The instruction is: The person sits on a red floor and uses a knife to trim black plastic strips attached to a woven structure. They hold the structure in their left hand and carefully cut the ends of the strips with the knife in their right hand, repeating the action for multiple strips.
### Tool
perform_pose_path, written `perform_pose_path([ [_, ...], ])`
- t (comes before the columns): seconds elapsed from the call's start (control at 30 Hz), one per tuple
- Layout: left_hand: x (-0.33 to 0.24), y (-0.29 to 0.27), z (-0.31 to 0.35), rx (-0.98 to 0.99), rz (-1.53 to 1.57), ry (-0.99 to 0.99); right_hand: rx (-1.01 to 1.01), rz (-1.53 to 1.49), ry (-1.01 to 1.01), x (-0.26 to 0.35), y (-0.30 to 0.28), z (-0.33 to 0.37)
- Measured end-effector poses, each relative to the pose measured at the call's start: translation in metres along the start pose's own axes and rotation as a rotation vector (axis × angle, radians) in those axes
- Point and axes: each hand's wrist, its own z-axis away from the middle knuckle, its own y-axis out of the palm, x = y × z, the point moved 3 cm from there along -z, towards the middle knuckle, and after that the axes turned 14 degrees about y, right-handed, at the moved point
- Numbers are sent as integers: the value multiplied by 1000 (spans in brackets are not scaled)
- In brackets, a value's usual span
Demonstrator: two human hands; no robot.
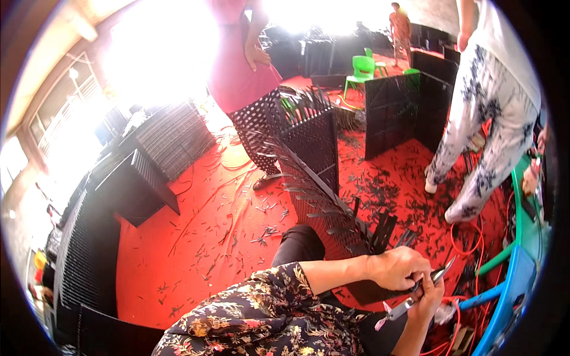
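Observation:
In my right hand [426, 296], at the lower right, is a hand tool with a grey handle [402, 308] and a pointed metal tip [443, 270]; its exact kind is unclear. My left hand [399, 268] is curled against the fingers of the right, close to the tool. What its fingers pinch is hidden. Just beside and below the left hand stands a dark woven panel [323, 210] with loose black strip ends [385, 232] sticking out along its edge. It reaches away from my knee toward a person in a pink top.
Black strip offcuts litter the red floor covering [196, 255]. Stacked black woven panels [89, 249] line the left. A person in patterned trousers [490, 130] stands at right, near blue [510, 285] and green plastic furniture and red hoses [475, 237]. A green chair [361, 69] stands farther back.

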Motion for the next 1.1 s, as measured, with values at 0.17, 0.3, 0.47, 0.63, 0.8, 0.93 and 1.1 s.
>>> perform_pose_path([
  [0.17,5,11,-2,30,-39,32,-13,-13,-39,3,-3,2],
  [0.3,1,5,0,35,-42,-42,-51,82,-31,-1,-7,1],
  [0.47,5,3,-2,68,-46,-4,-49,64,-32,8,4,4],
  [0.63,4,1,-3,104,-39,-24,17,36,-21,15,9,9],
  [0.8,4,0,-3,125,-18,-58,-27,87,-9,16,10,8],
  [0.93,3,-2,-3,128,-21,-74,2,72,-36,15,7,10],
  [1.1,5,-1,-6,104,-35,-21,-74,173,6,24,10,11],
])
